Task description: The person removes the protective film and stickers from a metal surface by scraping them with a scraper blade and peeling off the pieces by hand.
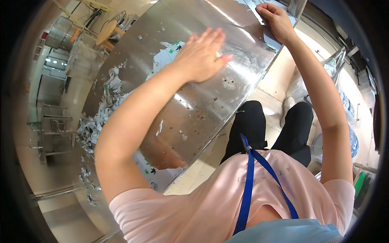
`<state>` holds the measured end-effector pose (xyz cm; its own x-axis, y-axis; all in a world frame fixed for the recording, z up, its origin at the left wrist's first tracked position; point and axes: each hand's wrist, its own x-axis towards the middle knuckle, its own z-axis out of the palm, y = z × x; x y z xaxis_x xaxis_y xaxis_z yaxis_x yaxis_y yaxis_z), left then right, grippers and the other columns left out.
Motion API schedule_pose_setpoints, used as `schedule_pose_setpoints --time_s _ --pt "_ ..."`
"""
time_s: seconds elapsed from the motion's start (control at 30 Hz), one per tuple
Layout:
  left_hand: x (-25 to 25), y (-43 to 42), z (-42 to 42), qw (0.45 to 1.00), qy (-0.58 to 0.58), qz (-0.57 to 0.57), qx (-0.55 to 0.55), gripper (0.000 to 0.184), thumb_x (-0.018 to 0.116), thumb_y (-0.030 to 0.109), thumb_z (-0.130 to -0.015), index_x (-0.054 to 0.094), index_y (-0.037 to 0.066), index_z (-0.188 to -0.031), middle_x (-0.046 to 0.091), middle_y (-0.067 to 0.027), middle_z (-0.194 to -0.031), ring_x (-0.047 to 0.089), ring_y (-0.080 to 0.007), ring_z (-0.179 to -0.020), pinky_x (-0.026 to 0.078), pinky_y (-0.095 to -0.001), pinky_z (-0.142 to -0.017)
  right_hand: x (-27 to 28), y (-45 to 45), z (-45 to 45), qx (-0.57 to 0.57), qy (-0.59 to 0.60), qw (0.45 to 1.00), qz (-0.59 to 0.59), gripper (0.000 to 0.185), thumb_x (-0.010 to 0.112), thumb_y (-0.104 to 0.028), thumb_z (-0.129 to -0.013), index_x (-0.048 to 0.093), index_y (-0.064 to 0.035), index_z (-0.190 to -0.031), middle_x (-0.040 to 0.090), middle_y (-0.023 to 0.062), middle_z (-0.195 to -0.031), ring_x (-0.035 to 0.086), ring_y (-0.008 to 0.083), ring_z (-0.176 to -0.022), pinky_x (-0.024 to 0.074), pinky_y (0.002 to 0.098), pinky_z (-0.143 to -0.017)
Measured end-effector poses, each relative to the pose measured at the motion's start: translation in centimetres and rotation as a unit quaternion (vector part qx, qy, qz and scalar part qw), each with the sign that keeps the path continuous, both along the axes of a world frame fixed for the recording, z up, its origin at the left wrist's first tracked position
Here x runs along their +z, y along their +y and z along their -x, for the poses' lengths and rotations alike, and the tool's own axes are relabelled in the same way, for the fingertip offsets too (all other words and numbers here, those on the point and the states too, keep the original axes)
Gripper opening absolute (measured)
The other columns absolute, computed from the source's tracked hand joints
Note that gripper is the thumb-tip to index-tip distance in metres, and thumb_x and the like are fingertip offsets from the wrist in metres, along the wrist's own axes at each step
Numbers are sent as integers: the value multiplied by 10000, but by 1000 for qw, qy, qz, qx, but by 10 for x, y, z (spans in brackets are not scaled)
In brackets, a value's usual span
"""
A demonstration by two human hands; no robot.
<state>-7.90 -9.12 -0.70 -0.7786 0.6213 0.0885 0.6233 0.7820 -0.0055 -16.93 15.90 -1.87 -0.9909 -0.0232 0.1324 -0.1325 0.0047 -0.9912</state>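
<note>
The person's left hand (202, 56) lies palm down on a smooth, brownish-grey metal tabletop (198, 103), its fingers outstretched and slightly parted, the thumb held away from them. The right hand (277, 24) is at the tabletop's far right edge, fingers bent close together beside a pale, thin sheet (269, 38); whether they grip it, one cannot tell.

The metal has a dull shine, with bright streaks of reflected light, whitish smears near the left hand and small dark specks. A white patch of printed covering (162, 58), torn-edged and marked with green and black leaf shapes, sits just beside the left wrist. A lower strip (162, 178) has similar leaves and cursive letters that seem to begin "Ch". Crumpled, papery scraps (90, 130) lie heaped along the left side.

A flat blue lanyard (246, 190) hangs over a soft pink shirt (210, 186), whose small lettering cannot be read reliably.
</note>
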Motion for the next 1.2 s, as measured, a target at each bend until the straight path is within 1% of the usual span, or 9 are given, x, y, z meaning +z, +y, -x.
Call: schedule_pose_setpoints --time_s 0.33,0.5,0.6,0.77,0.93,1.0,1.07,1.17,1.2 --pt "41 -149 -21 848 139 386 336 592 288 435 -949 390 -11 -1326 276 -181 -1445 274 -309 -1335 204 -461 -1090 -8 -6 12 -23 41 999 -14 106 598 -157 -842 605 -71 -781 492 -39 -593 401 61 -514 299 219 -471" --pt "20 -41 45 992 74 6 106 634 298 472 -939 382 -22 -1327 309 -199 -1424 268 -319 -1336 220 -435 -1087 -22 2 23 -31 73 992 100 105 603 -157 -836 617 -69 -780 512 -47 -630 405 57 -558 309 211 -518" --pt "-5 8 76 997 44 -17 68 682 283 510 -929 330 -17 -1359 301 -196 -1430 252 -317 -1345 214 -440 -1087 -9 2 10 10 54 942 330 82 556 -88 -861 603 -35 -820 567 -6 -696 481 83 -597 383 216 -559" --pt "9 -85 56 936 -34 56 347 688 241 525 -928 309 4 -1373 242 -165 -1466 186 -283 -1374 167 -506 -1085 -22 18 11 74 32 929 360 131 506 -106 -918 556 15 -925 608 56 -854 565 104 -765 452 232 -704" --pt "40 -138 -33 817 50 385 427 470 451 330 -905 461 11 -1249 333 -165 -1410 286 -334 -1313 249 -535 -1038 -15 33 7 137 -26 892 430 142 510 -114 -918 574 13 -923 607 44 -831 564 102 -748 451 239 -718" --pt "63 -100 -42 779 181 465 380 434 536 263 -877 490 8 -1225 409 -171 -1361 361 -326 -1274 309 -492 -1021 4 53 24 153 146 905 369 140 527 -120 -909 586 7 -911 605 45 -798 563 101 -723 450 244 -688" --pt "68 -40 -13 907 119 130 383 426 570 228 -859 502 1 -1214 496 -172 -1274 452 -328 -1195 360 -425 -992 28 66 35 105 245 937 226 131 533 -116 -895 584 -1 -856 586 38 -727 538 111 -653 429 249 -614" --pt "56 85 39 872 -75 -310 373 420 591 230 -849 525 -6 -1189 600 -189 -1134 568 -341 -1060 432 -330 -917 24 71 68 -38 445 894 -37 118 546 -105 -863 569 -1 -813 562 87 -651 526 187 -582 422 292 -555" --pt "40 107 58 892 -59 -299 335 436 592 234 -845 513 -16 -1195 596 -203 -1133 571 -345 -1055 435 -344 -911 11 73 79 -7 370 928 -45 118 560 -109 -848 567 4 -812 554 133 -664 537 232 -597 433 315 -576"
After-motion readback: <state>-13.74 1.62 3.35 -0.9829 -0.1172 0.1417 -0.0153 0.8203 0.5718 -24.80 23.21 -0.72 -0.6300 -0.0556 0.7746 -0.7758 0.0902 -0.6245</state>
